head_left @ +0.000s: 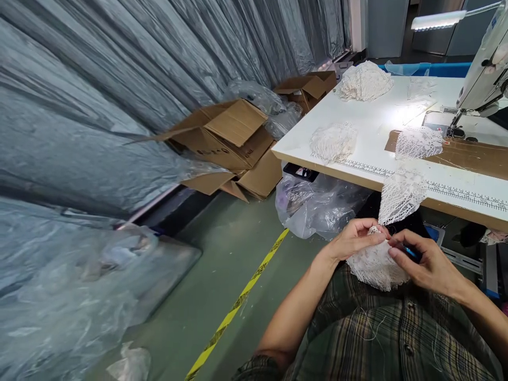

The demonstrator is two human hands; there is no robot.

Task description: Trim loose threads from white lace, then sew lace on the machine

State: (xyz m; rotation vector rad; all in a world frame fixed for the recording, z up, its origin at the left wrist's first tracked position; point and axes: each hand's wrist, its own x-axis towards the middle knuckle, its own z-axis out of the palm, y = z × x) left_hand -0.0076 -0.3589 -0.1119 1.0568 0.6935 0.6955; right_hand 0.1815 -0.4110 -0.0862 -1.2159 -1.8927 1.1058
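Note:
A piece of white lace [379, 267] hangs over my lap, bunched between my two hands. My left hand [359, 241] is closed, pinching its upper edge between thumb and fingers. Close beside it, the thumb and fingertips of my right hand [424, 259] come together at the same edge. Something blue [413, 253] shows under the right palm; whether that hand holds it is unclear. Just above my hands, another strip of lace [402, 196] droops over the table edge, and a lace piece [419, 142] lies near the sewing machine's needle.
The white table [293, 140] carries a sewing machine [482, 69], a small lace pile [334, 142] and a larger one [364, 80]. A lamp [438, 21] shines above. Clear plastic bags [317, 203] hang below the edge. Cardboard boxes [226, 137] stand left, by a silvery curtain [159, 58].

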